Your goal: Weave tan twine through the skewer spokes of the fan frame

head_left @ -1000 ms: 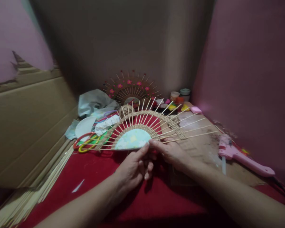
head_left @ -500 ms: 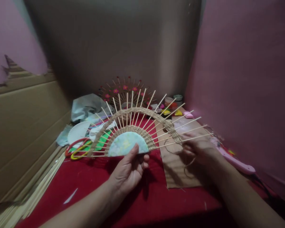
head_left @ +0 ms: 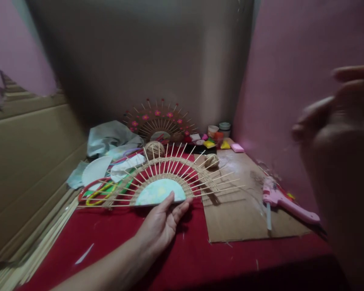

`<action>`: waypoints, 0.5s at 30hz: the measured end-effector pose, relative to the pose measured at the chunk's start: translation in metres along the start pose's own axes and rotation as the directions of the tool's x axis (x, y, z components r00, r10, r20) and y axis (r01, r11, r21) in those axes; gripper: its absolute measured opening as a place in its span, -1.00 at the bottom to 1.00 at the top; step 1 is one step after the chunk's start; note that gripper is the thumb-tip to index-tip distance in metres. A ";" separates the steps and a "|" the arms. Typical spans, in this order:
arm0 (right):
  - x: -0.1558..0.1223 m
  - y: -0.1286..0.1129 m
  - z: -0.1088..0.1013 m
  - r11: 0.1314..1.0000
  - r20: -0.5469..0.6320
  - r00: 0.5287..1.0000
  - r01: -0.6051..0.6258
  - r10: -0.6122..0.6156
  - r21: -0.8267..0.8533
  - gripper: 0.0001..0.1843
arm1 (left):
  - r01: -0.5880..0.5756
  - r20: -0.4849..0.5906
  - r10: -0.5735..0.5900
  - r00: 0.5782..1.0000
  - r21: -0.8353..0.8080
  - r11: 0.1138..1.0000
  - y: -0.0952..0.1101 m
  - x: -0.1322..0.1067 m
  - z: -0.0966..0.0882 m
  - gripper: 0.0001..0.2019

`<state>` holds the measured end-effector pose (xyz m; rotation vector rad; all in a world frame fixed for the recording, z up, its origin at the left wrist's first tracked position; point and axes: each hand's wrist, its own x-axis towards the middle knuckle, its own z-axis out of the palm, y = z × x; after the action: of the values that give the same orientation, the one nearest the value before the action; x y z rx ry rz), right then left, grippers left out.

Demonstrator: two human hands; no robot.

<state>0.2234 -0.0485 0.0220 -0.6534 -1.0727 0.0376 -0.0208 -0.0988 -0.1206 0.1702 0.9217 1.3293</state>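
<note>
A half-round fan (head_left: 160, 190) of thin sticks stands tilted over the table, with a pale blue-green half-disc at its base and two woven bands of tan twine across the sticks. My left hand (head_left: 160, 226) grips the base, thumb on the front of the disc and fingers behind. At the far right, my right hand (head_left: 342, 129) is raised close to the camera, dark and blurred. Its fingers look curled in, and what they hold cannot be made out. A ball of twine (head_left: 154, 149) lies behind the fan, and a smaller twine ball (head_left: 212, 161) sits to its right.
A pink glue gun (head_left: 286, 202) rests on a cardboard sheet (head_left: 230, 222) at right. Scissors (head_left: 98, 194) with red and yellow handles lie at left. Behind stand a flowered fan (head_left: 157, 117), jars (head_left: 224, 128) and small coloured packets. Long sticks (head_left: 45, 246) run along the left edge.
My right hand has left the fan's right end and swung up and right, toward the camera. The fan has dropped lower and leans back more, still in my left hand.
</note>
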 end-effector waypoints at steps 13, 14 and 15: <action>-0.002 0.103 0.058 0.803 0.830 0.407 0.299 0.382 -0.516 -0.64 | 0.043 -0.210 -0.038 0.977 0.018 0.999 -0.006 -0.042 -0.015 -0.76; -0.010 0.112 0.062 0.789 0.848 0.320 0.329 0.423 -0.518 -0.63 | 0.039 -0.214 -0.033 0.976 0.027 0.999 -0.007 -0.042 -0.014 -0.77; -0.019 0.121 0.065 0.754 0.849 0.229 0.392 0.476 -0.528 -0.55 | 0.033 -0.216 -0.025 0.976 0.034 0.999 -0.007 -0.042 -0.014 -0.78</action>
<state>0.1939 0.0748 -0.0351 -1.4413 -2.4457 0.1452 -0.0231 -0.1427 -0.1137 0.0405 1.1288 1.3213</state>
